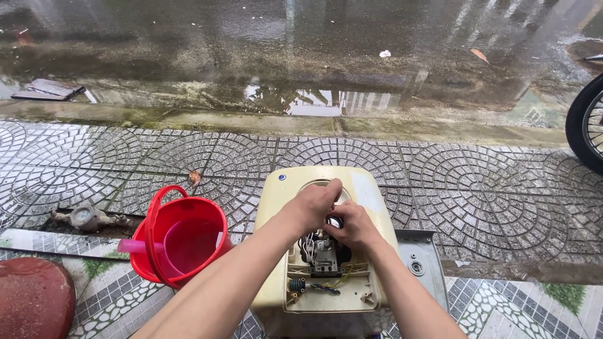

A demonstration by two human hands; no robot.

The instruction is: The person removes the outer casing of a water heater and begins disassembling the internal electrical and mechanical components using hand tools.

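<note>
Reaching into the opened cream appliance housing (364, 188) at the lower centre of the frame, the left hand (312, 205) and right hand (355, 226) meet over its wiring (321, 254). Their fingers curl together around a small dark part (335, 221), though the exact grip is hidden. A red bucket (182, 242) stands just left.

Bucket (182, 242) left of appliance casing (326, 188); hands (336, 216) inside casing; wheel (587, 125) far right.

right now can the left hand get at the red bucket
Probably yes: the left hand rests on the cream appliance casing, and the red bucket stands open just to its left with nothing between them.
</note>
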